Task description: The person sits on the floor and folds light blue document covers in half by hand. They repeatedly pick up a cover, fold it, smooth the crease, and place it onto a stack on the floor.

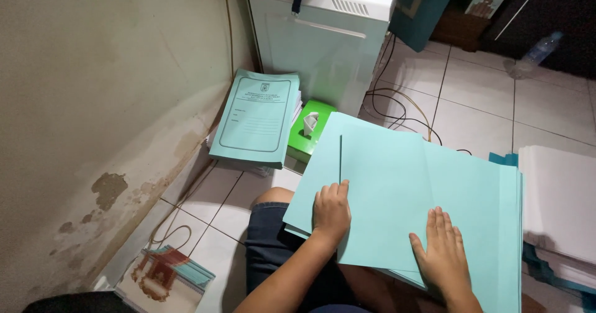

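A: Where are the hands?

B: Both lie flat on the folded teal sheet (388, 195) on top of the stack of teal paper (490, 226) across the lap. The left hand (331, 210) presses near the sheet's left edge, fingers curled over it; the right hand (442, 254) lies palm down toward the near right corner. Neither grip is closed around anything — both are open, just pressing.

A: How to do the fold well?

B: I'd say keep the edges lined up, hold one side still and smooth across the crease with the other.

A: And around them?

B: Printed teal booklets (257, 117) by the wall (93, 102), a green tissue box (308, 130) beside them, white paper (559, 201) on the right — all on the tiled floor (478, 89).
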